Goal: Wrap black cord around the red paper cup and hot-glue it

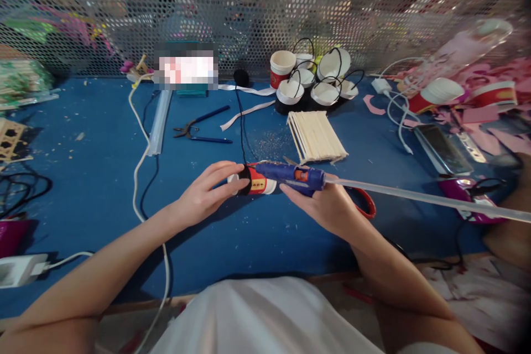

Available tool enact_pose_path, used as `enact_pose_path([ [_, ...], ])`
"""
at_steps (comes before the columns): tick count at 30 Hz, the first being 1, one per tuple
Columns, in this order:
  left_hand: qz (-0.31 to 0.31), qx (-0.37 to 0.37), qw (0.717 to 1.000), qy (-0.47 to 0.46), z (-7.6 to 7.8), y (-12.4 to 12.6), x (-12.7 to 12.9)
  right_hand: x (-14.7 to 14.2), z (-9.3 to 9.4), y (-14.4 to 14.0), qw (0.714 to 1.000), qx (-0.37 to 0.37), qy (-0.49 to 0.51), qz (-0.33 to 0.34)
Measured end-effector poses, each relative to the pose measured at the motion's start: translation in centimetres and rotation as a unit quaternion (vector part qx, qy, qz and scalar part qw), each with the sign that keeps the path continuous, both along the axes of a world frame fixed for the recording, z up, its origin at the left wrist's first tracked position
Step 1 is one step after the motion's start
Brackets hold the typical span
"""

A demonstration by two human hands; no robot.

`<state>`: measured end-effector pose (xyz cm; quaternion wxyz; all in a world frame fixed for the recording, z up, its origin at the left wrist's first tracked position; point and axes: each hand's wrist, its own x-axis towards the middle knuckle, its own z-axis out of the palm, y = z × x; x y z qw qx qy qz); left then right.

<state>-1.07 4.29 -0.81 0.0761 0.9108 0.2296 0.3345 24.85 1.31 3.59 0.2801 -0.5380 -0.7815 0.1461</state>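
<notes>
My left hand [209, 191] is closed on a red and white paper cup [261, 182] lying on its side. Black cord [241, 138] is wound around the cup's end by my fingers and runs back to a small black ball [241, 77]. My right hand [332, 207] grips a blue glue gun [286, 173], its nozzle pointing left at the cord-wrapped part. From the gun's rear a long translucent glue stick [415, 195] sticks out to the right. Whether the nozzle touches the cord cannot be made out. Behind my right wrist shows the red handle of scissors [370, 206].
Pliers [201, 130], a craft-stick stack [317, 135] and several small cups with black cord handles [327, 91] lie on the blue table [207, 249]. A white cable [136, 182] crosses at left. At right are a phone [443, 149] and another person's arm [508, 232].
</notes>
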Motion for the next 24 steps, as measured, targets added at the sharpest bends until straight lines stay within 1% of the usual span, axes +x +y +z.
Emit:
enact_pose_path([
  [3, 0.005, 0.003, 1.000, -0.001, 0.0, 0.0, 0.0, 0.1, 0.0, 0.0, 1.000, 0.000, -0.003, 0.005],
  [6, 0.036, -0.006, 0.999, -0.001, -0.2, 0.2, -0.1, 0.3, 0.1, -0.2, 0.999, -0.030, -0.015, 0.013],
  [10, 0.064, -0.027, 0.997, -0.013, -0.3, 0.3, -0.2, 0.5, -0.1, -0.4, 0.998, -0.051, -0.028, 0.023],
  [16, 0.094, -0.114, 0.987, -0.057, -0.1, 0.2, -0.1, 0.5, 0.0, -0.5, 0.996, -0.077, -0.009, 0.037],
  [18, 0.102, -0.157, 0.979, -0.078, -0.1, 0.2, -0.1, 0.5, 0.2, -0.6, 0.996, -0.086, 0.007, 0.037],
  [22, 0.093, -0.266, 0.948, -0.148, -0.3, 0.2, 0.0, 0.4, 0.7, -0.7, 0.994, -0.089, 0.051, 0.032],
  [24, 0.084, -0.304, 0.931, -0.183, -0.4, 0.2, 0.1, 0.5, 1.0, -0.5, 0.992, -0.098, 0.076, 0.014],
])
